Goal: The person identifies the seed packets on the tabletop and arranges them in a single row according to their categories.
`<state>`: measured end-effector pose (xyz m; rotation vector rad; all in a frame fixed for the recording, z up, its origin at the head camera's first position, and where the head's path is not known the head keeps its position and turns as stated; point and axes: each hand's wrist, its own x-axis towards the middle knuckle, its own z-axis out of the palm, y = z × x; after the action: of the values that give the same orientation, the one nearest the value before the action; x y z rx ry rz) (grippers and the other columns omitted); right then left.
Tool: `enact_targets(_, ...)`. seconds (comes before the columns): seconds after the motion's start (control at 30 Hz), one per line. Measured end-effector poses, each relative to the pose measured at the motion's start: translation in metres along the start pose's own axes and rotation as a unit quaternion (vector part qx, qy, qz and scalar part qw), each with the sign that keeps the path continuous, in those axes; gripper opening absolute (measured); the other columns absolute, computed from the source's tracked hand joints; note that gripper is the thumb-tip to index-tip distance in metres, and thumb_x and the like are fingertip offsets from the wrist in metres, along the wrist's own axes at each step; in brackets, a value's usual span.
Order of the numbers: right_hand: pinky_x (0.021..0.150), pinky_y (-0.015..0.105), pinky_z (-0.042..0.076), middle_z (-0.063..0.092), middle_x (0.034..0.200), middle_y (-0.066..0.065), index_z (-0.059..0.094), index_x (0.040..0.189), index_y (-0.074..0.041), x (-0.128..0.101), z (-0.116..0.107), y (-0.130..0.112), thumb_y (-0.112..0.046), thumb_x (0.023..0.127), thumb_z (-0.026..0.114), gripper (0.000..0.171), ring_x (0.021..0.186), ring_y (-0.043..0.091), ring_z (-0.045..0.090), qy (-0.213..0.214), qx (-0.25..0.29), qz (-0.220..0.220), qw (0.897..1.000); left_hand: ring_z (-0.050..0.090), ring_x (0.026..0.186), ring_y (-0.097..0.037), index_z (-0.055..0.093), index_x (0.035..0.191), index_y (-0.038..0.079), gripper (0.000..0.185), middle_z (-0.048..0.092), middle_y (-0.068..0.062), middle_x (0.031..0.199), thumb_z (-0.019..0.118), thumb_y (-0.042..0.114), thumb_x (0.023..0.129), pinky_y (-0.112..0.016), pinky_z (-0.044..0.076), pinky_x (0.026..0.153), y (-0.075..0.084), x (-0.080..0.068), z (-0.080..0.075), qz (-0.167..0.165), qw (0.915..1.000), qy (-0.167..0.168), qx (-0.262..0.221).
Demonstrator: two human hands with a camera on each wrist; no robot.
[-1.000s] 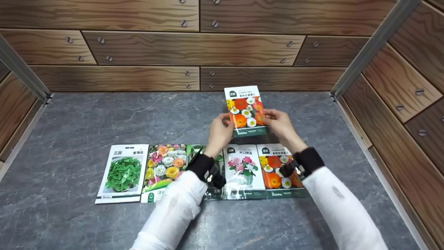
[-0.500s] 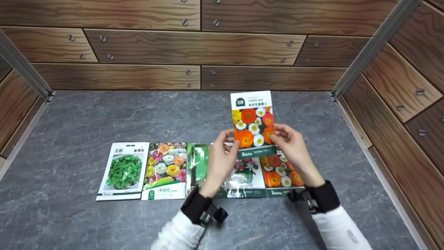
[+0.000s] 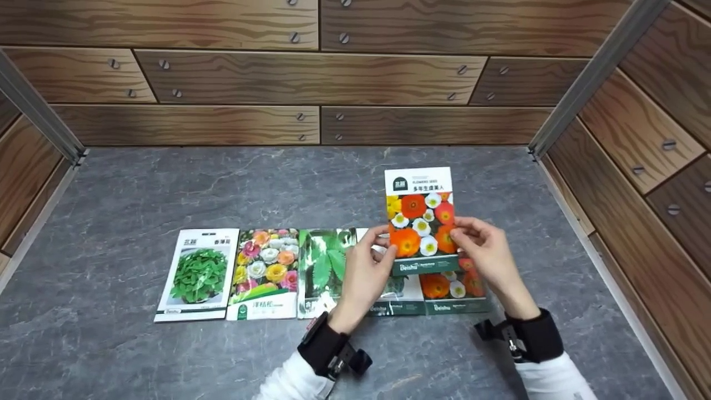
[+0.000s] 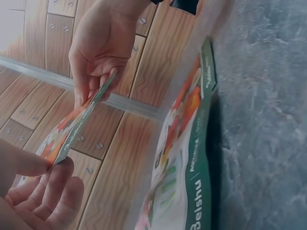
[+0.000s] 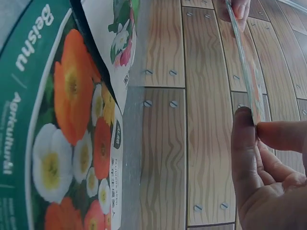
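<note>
A flower seed packet (image 3: 420,228) with orange, white and yellow poppies is held up above the row of packets. My left hand (image 3: 366,272) pinches its lower left edge between thumb and fingers. On the opposite edge, the thumb and fingers of my right hand (image 3: 489,255) pinch it too. Both wrist views show the held packet (image 4: 79,120) raised off the table. Below it lies a packet with the same poppy picture (image 3: 452,291), its upper part hidden. The pink-flower packet (image 3: 402,305) beside that one is mostly covered by the held packet and my left hand.
Leftward in the row lie a green leafy herb packet (image 3: 199,275), a packet of multicoloured blooms (image 3: 268,272) and a green leaf packet (image 3: 319,266). They rest on a grey marbled table (image 3: 194,361). Wood-patterned panels (image 3: 311,78) wall the back and sides.
Both hands have drawn the poppy packet toward me and to the right, from behind the row to above its right end. The packets on the table stay put.
</note>
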<state>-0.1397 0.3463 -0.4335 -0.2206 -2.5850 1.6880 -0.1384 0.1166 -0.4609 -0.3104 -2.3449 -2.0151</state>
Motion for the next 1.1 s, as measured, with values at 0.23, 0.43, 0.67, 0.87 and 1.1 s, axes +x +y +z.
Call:
enact_targets(0.23,0.069,0.02,0.061,0.071,0.101,-0.002,0.064,0.136,0.006,-0.006,-0.012,0.011,-0.011,0.105,0.063,0.035,0.082,0.001,0.066,0.011,-0.02,-0.003,1.0,0.051,0.06,0.001,0.067,0.131,0.001,0.034,0.076,-0.013,0.097,0.069,0.004,0.097,-0.014,0.044,0.053,-0.002,-0.006,0.016,-0.003,0.9999,-0.006,0.011)
enact_targets(0.43,0.071,0.016,0.06,0.073,0.094,-0.008,0.063,0.133,0.011,-0.009,-0.03,0.023,-0.008,0.103,0.065,0.035,0.079,-0.002,0.068,0.01,-0.03,-0.001,0.999,0.052,0.058,0.002,0.064,0.137,0.0,0.041,0.076,-0.011,0.101,0.071,0.003,0.097,-0.016,0.051,0.053,-0.001,-0.013,0.033,-0.019,0.999,-0.039,0.009)
enact_targets(0.67,0.073,0.015,0.061,0.069,0.085,-0.025,0.054,0.139,0.017,-0.011,-0.06,0.033,-0.006,0.104,0.063,0.043,0.08,-0.004,0.067,-0.007,-0.009,0.042,0.999,0.074,0.097,-0.015,0.047,0.155,0.0,0.065,0.069,-0.016,0.136,0.074,0.012,0.097,-0.021,0.063,0.088,0.009,-0.021,0.057,0.06,0.9822,-0.082,0.158)
enact_targets(0.87,0.074,0.015,0.061,0.07,0.085,-0.026,0.051,0.141,0.018,-0.013,-0.086,0.047,-0.005,0.103,0.062,0.045,0.081,-0.005,0.068,-0.016,-0.012,0.066,0.998,0.06,0.142,-0.027,0.065,0.141,0.009,0.042,0.053,-0.015,0.16,0.071,0.02,0.101,-0.031,0.057,0.11,0.011,-0.027,0.075,0.194,0.9177,-0.1,0.332)
enact_targets(1.1,0.071,0.012,0.059,0.069,0.083,-0.028,0.053,0.138,0.02,-0.015,-0.115,0.072,-0.007,0.104,0.062,0.045,0.078,-0.007,0.066,-0.029,-0.049,0.078,0.995,0.067,0.13,-0.016,0.075,0.124,0.016,0.027,0.069,-0.003,0.14,0.066,0.03,0.104,-0.026,0.061,0.101,0.008,-0.026,0.108,0.265,0.8341,-0.189,0.446)
